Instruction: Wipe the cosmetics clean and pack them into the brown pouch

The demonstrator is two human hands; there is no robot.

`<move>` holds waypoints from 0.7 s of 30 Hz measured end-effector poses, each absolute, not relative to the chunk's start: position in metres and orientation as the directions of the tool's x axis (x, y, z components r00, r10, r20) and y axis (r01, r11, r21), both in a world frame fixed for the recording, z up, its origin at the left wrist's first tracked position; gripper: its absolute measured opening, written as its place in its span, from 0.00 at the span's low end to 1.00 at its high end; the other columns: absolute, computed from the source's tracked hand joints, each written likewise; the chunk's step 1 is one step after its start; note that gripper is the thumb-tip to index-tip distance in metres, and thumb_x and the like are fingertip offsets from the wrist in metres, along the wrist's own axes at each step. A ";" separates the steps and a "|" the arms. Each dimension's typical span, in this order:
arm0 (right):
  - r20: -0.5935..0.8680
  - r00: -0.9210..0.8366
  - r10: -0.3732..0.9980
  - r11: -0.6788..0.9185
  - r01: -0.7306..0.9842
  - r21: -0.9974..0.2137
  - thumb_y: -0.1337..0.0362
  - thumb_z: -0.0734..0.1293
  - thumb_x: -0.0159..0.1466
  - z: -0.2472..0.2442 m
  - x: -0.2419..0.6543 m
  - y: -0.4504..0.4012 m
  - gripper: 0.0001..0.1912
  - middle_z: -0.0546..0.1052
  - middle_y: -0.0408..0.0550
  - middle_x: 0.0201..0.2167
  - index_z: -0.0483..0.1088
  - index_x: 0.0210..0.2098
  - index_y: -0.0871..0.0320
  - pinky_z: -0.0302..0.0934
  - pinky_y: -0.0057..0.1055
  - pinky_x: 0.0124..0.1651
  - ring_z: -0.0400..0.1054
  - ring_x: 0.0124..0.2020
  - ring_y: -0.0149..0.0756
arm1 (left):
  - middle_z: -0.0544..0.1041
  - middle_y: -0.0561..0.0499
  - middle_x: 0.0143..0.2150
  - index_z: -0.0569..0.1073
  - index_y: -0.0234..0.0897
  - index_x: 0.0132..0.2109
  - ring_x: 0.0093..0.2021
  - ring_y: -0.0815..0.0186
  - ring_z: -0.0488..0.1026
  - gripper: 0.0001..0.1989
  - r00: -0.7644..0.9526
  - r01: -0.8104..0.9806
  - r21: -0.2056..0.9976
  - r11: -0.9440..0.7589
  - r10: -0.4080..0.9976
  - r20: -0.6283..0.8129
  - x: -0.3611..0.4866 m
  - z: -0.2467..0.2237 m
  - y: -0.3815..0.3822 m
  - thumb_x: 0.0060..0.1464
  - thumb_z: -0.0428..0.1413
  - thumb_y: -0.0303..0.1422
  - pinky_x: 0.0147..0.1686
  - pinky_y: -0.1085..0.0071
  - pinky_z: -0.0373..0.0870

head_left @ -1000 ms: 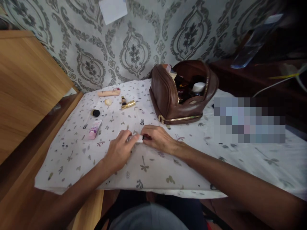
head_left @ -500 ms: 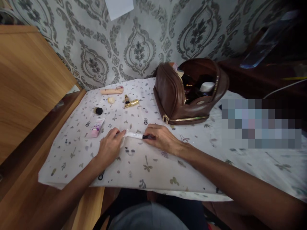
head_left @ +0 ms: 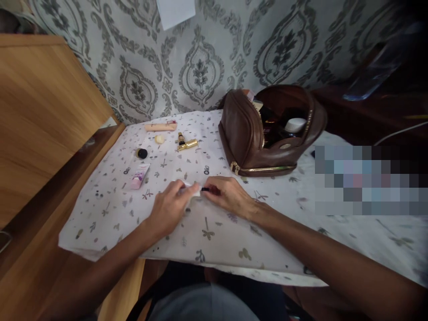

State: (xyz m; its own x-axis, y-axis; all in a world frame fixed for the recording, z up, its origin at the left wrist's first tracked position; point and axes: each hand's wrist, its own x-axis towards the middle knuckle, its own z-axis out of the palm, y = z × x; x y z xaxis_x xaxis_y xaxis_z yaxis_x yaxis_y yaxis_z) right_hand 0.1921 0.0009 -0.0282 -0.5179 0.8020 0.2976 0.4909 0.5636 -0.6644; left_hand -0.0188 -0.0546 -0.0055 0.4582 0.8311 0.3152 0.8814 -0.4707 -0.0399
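White tube [head_left: 195, 194] (blk end [head_left: 205, 189]) held btwn L hand [head_left: 170, 206] & R hand [head_left: 229, 195].

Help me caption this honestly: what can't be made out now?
Head view, throughout:
Left part of white item: hidden by left hand.
Lower contents of brown bag: hidden by its front wall and shadow.
Lettering on pink tube: too small.
Top of white sheet: cut off by frame edge.
Area behind pixelated patch: masked.
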 end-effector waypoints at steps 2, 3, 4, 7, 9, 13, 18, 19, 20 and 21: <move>0.316 -0.525 0.790 0.584 0.490 -0.647 0.70 0.66 0.60 -0.029 0.192 0.001 0.03 0.72 0.41 0.23 0.71 0.30 0.58 0.55 0.25 0.31 0.64 0.25 0.30 | 0.71 0.47 0.45 0.69 0.47 0.60 0.44 0.64 0.72 0.23 0.503 0.862 -0.095 -0.498 0.815 0.288 -0.009 -0.009 -0.056 0.63 0.46 0.23 0.31 0.75 0.73; 0.325 -0.533 0.781 0.598 0.488 -0.636 0.70 0.66 0.60 -0.029 0.192 0.001 0.04 0.72 0.41 0.24 0.71 0.30 0.58 0.55 0.25 0.31 0.64 0.26 0.30 | 0.71 0.47 0.45 0.69 0.47 0.60 0.44 0.63 0.72 0.23 0.507 0.861 -0.117 -0.494 0.819 0.268 -0.006 -0.010 -0.056 0.62 0.46 0.23 0.30 0.74 0.73; 0.335 -0.542 0.770 0.612 0.484 -0.625 0.70 0.66 0.60 -0.029 0.192 0.001 0.04 0.72 0.41 0.24 0.71 0.30 0.58 0.55 0.26 0.32 0.65 0.26 0.30 | 0.70 0.46 0.45 0.69 0.46 0.60 0.44 0.62 0.72 0.23 0.498 0.867 -0.132 -0.480 0.832 0.246 -0.005 -0.011 -0.055 0.62 0.47 0.23 0.29 0.74 0.73; 0.347 -0.568 0.746 0.643 0.479 -0.597 0.68 0.68 0.61 -0.030 0.193 0.002 0.03 0.72 0.43 0.25 0.72 0.30 0.58 0.56 0.26 0.32 0.65 0.27 0.31 | 0.70 0.46 0.45 0.69 0.45 0.60 0.44 0.60 0.71 0.23 0.424 0.905 -0.134 -0.404 0.884 0.196 -0.010 -0.010 -0.050 0.62 0.47 0.23 0.30 0.72 0.74; 0.346 -0.570 0.745 0.648 0.496 -0.578 0.67 0.68 0.62 -0.031 0.193 0.003 0.04 0.72 0.43 0.26 0.73 0.30 0.58 0.56 0.27 0.33 0.65 0.28 0.31 | 0.70 0.45 0.45 0.69 0.45 0.60 0.44 0.60 0.71 0.23 0.359 0.931 -0.131 -0.340 0.917 0.173 -0.018 -0.009 -0.047 0.62 0.47 0.23 0.31 0.71 0.74; 0.340 -0.566 0.751 0.646 0.525 -0.554 0.68 0.68 0.63 -0.033 0.193 0.005 0.04 0.72 0.45 0.29 0.74 0.30 0.58 0.56 0.28 0.34 0.65 0.30 0.32 | 0.70 0.45 0.45 0.71 0.44 0.60 0.44 0.59 0.72 0.22 0.258 0.963 -0.131 -0.236 0.949 0.183 -0.038 -0.006 -0.041 0.63 0.46 0.23 0.31 0.69 0.72; 0.305 -0.543 0.783 0.601 0.532 -0.596 0.66 0.68 0.63 -0.032 0.192 0.005 0.03 0.73 0.45 0.29 0.74 0.36 0.58 0.58 0.29 0.35 0.66 0.30 0.33 | 0.71 0.47 0.43 0.73 0.42 0.57 0.40 0.63 0.72 0.20 0.243 0.970 -0.042 -0.240 0.947 0.209 -0.054 -0.005 -0.033 0.65 0.45 0.26 0.32 0.70 0.69; 0.303 -0.534 0.789 0.591 0.529 -0.608 0.66 0.68 0.63 -0.031 0.192 0.005 0.03 0.74 0.45 0.30 0.74 0.37 0.58 0.58 0.29 0.35 0.66 0.30 0.33 | 0.71 0.47 0.42 0.74 0.41 0.57 0.39 0.63 0.72 0.20 0.244 0.969 -0.022 -0.245 0.945 0.219 -0.055 -0.004 -0.032 0.65 0.44 0.26 0.32 0.70 0.69; 0.301 -0.527 0.795 0.583 0.525 -0.620 0.66 0.68 0.64 -0.030 0.192 0.005 0.04 0.74 0.45 0.30 0.74 0.37 0.58 0.59 0.28 0.35 0.66 0.30 0.33 | 0.71 0.47 0.42 0.74 0.40 0.57 0.38 0.64 0.72 0.20 0.244 0.968 -0.006 -0.250 0.941 0.235 -0.055 -0.002 -0.032 0.65 0.44 0.26 0.33 0.70 0.69; 0.301 -0.521 0.799 0.577 0.520 -0.630 0.66 0.67 0.64 -0.030 0.192 0.004 0.04 0.74 0.45 0.30 0.74 0.38 0.57 0.59 0.28 0.35 0.66 0.29 0.32 | 0.71 0.47 0.42 0.74 0.39 0.57 0.38 0.64 0.71 0.20 0.246 0.967 0.006 -0.256 0.935 0.256 -0.054 -0.001 -0.033 0.65 0.44 0.26 0.33 0.70 0.69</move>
